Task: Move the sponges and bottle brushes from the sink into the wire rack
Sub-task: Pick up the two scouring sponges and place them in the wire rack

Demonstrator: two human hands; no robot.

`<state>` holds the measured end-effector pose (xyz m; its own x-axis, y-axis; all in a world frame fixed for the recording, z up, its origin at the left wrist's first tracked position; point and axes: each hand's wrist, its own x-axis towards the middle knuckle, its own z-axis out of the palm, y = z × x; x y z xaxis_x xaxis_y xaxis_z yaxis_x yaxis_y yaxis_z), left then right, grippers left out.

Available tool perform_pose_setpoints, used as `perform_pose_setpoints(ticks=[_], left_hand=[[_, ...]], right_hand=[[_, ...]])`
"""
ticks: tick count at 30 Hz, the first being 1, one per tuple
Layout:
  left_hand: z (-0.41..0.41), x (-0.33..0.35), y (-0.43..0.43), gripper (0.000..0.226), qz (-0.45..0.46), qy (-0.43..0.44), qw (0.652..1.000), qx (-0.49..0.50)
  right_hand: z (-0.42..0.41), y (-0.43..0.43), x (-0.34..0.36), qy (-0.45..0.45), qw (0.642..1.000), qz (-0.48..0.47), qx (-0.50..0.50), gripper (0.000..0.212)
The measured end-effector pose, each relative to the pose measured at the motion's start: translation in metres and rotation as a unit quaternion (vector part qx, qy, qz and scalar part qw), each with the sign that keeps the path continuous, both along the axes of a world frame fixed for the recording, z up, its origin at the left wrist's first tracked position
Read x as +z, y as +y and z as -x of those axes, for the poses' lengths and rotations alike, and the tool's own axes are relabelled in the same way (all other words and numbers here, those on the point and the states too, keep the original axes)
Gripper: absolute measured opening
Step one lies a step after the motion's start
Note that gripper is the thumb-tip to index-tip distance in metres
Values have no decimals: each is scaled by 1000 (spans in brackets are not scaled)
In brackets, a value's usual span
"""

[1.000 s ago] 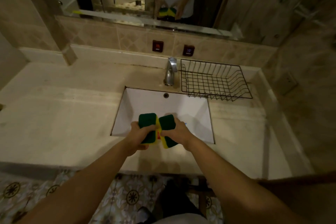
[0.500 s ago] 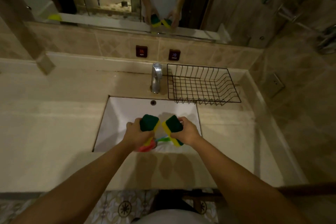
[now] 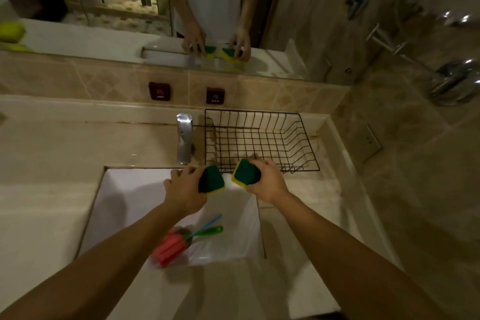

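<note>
Left hand (image 3: 185, 187) gripping a green-and-yellow sponge (image 3: 211, 180), right hand (image 3: 265, 182) gripping another sponge (image 3: 246, 173), both above the sink (image 3: 124, 200) beside the wire rack (image 3: 259, 138), seemingly two bottle brushes (image 3: 181, 240) lying in the sink

The left hand (image 3: 185, 191) covers part of its sponge (image 3: 211, 180), and the right hand (image 3: 265, 180) covers the near side of the other sponge (image 3: 245, 173). The left arm hides part of the pink brush (image 3: 170, 248) in the sink (image 3: 124, 197). Both arms are cut off at the bottom edge.
</note>
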<state>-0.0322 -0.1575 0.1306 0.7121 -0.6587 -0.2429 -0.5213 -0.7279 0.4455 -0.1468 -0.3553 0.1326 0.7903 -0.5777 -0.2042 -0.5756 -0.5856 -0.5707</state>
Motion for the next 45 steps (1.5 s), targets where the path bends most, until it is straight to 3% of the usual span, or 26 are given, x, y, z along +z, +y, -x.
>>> perform_pose_setpoints(ticks=[12,16,19,23,27,32,36,40,45], left_hand=[[-34,1,-72,75,-14,-81,995,-48],[-41,-8,-90,76,-17,-91,995,-48],[-46,-11,-99,76,-20,-88,995,-44],[-50,-17,-113,80,-22,-76,996,-28],[-53,-25,-124,80,-25,-86,996,-18],[-56,-34,-124,79,-20,-59,998,2],[-59,-35,-124,79,-16,-49,999,9],[-61,-37,-127,79,-7,-60,998,10],[-62,-36,-128,78,-1,-58,998,19]], right_hand=[[-74,-87,-12,12,995,54,84,60],[-105,-106,-27,22,990,42,130,22],[-123,-113,-36,-9,990,26,139,19],[-153,-121,-51,8,982,39,184,34],[-182,-124,-59,71,975,32,207,26],[-203,-123,-72,96,972,46,211,62],[-207,-125,-84,91,967,53,231,65],[-209,-125,-95,81,973,54,211,54],[-208,-125,-96,117,959,91,241,71]])
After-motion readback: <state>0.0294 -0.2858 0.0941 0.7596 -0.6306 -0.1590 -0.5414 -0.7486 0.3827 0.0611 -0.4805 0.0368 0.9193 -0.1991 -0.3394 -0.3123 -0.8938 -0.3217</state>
